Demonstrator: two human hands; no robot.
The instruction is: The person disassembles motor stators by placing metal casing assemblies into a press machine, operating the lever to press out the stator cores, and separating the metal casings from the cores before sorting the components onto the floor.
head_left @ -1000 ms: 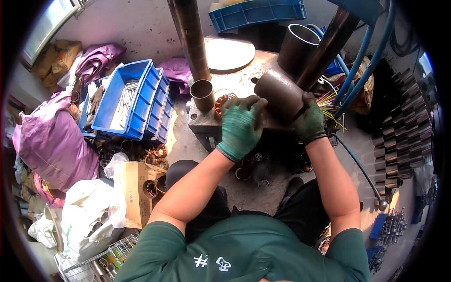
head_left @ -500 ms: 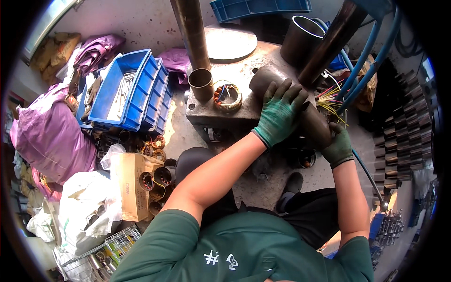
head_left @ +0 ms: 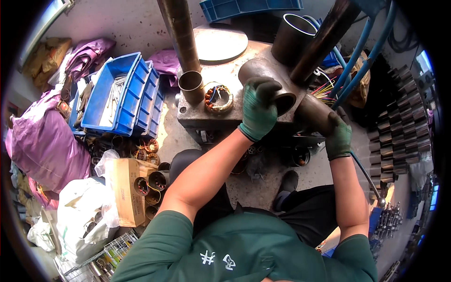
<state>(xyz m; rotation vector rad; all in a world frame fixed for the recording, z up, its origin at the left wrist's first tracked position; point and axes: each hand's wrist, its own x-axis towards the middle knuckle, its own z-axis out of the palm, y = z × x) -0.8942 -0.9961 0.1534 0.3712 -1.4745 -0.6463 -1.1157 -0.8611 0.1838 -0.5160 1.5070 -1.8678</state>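
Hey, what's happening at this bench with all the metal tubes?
A person in green gloves is working at a metal block on the floor. The left hand grips the rim of a dark metal cylinder lying on the block. The right hand holds a second cylinder beside it, coloured wires showing just behind. A copper-wound stator sits on the block by a short steel sleeve. Blue bins stand to the left.

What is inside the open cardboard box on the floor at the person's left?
The cardboard box lies on its side; at its open end several round motor stators show, stacked with dark bores outward. How many lie deeper is hidden by the box walls.
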